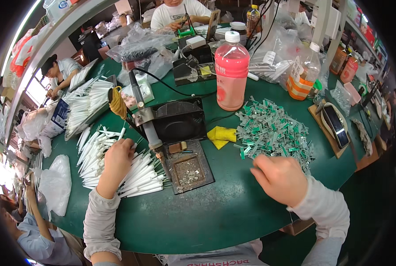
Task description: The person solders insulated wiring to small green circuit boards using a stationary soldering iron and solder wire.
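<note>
My left hand (pixel 119 160) is over a heap of white sticks (pixel 141 179) with thin wire ends. Its fingers are curled and pressed together; whatever they grip cannot be made out among the sticks. At the near edge of a pile of small green and clear pieces (pixel 272 131), my right hand (pixel 283 178) is closed, thumb against fingers. Anything in that hand is hidden. Between both hands, a soldering iron (pixel 151 133) hangs tip down in its stand, above a dark metal tray (pixel 190 172) with solder scraps in it.
A pink drink bottle (pixel 231 77) and a yellow sponge (pixel 222 136) are beyond the tray. At right, a phone (pixel 335 125) lies on a wooden board (pixel 322 116). More white sticks (pixel 88 101) fill a tray at far left, near a plastic bag (pixel 57 184). Several co-workers sit around.
</note>
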`<state>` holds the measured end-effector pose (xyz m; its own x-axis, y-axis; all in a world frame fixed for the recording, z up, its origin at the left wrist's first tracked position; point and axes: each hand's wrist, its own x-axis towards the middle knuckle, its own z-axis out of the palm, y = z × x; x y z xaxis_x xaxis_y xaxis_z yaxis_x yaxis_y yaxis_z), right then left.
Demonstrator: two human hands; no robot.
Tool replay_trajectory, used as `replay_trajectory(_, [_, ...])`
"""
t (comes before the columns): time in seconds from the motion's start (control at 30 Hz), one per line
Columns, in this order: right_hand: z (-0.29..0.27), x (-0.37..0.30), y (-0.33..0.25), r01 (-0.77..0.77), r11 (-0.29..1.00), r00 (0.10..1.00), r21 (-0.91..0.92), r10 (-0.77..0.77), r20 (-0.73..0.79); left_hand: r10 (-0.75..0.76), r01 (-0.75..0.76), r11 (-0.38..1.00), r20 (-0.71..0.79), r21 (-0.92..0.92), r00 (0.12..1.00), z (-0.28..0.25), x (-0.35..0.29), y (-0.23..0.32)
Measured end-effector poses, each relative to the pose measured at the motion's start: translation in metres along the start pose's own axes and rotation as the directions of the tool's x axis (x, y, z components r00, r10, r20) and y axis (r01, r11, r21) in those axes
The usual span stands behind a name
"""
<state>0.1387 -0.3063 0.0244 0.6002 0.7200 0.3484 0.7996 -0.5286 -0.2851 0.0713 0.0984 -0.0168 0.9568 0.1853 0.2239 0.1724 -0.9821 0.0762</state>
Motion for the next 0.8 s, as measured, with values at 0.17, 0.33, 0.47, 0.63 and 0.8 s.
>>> replay_trajectory(0.17, [0.045, 0.032, 0.012, -0.086, 0.981, 0.996, -0.174, 0.085, -0.014, -0.023, 0.021, 0.994, -0.019, -0.112, 1.000, -0.001, 0.002, 0.002])
replay_trajectory(0.33, [0.058, 0.037, 0.018, -0.100, 0.982, 0.995, -0.161, 0.100, -0.007, 0.121, -0.124, 0.989, -0.037, -0.086, 0.992, 0.002, 0.005, -0.005])
replay_trajectory(0.47, [0.050, 0.036, 0.010, -0.109, 0.994, 0.994, -0.032, 0.110, 0.019, 0.202, -0.210, 0.977, -0.151, -0.038, 0.968, -0.015, -0.003, 0.006])
replay_trajectory(0.63, [0.029, 0.034, -0.008, -0.155, 0.986, 0.984, 0.060, 0.148, 0.100, 0.204, -0.224, 0.968, -0.162, -0.117, 0.965, -0.058, -0.034, 0.036])
replay_trajectory(0.8, [0.027, 0.036, -0.036, -0.117, 0.932, 0.965, 0.343, 0.026, 0.260, 0.269, -0.059, 0.771, 0.239, -0.634, 0.933, -0.082, -0.066, 0.057])
